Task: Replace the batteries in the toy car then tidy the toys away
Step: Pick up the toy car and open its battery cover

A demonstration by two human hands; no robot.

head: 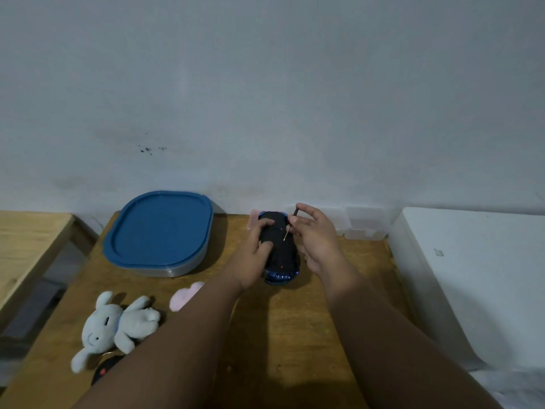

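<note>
Two bare hands work over a toy car [280, 249] that lies upside down on the far middle of a wooden table [295, 335], its dark underside up and its blue body showing at the near end. The left hand [255, 255] is curled over the car's left side, fingers pressed on the underside and holding it steady. The right hand [317, 237] pinches a thin screwdriver [290, 224] between thumb and fingertips, its tip pointing down at the underside. Left of the car, against the wall, sits a container with a blue lid [160, 228]. Nearer the person, a grey plush animal [115, 326] lies on its back near the table's left edge, with a pink plush [185, 295] partly hidden behind the left forearm. A dark object with a red spot [104, 370] lies just beside the grey plush; what it is cannot be told. A white box [477, 276] stands at the right.
</note>
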